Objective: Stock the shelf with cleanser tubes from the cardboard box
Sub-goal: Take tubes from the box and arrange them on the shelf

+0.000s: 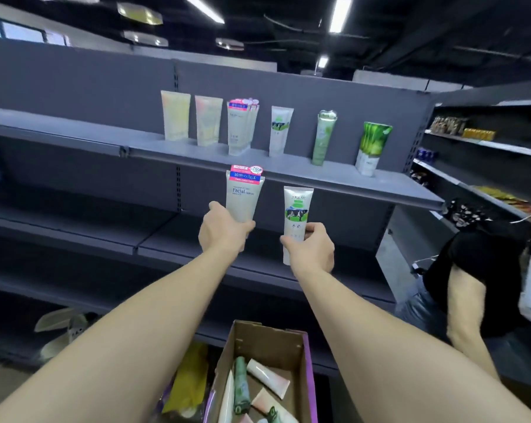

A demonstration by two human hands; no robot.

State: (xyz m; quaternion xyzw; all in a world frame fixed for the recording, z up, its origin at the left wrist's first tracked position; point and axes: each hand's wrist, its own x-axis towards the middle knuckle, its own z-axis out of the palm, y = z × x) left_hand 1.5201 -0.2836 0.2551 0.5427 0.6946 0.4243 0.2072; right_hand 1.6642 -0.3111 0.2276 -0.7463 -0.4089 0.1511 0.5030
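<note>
Left hand (224, 230) grips facial cleanser tube (244, 196); right hand (311, 247) grips cow-print tube (297, 213); both upright below shelf (319, 175). Advised: raise each, seat cap-down beside its matching tube, labels outward.

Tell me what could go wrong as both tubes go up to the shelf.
1. The standing tubes rest on narrow caps; a nudge from either held tube may topple the row.
2. The left hand and right hand each grip only the low end of a tube, the pink-topped tube and the cow tube, so either might tip.
</note>
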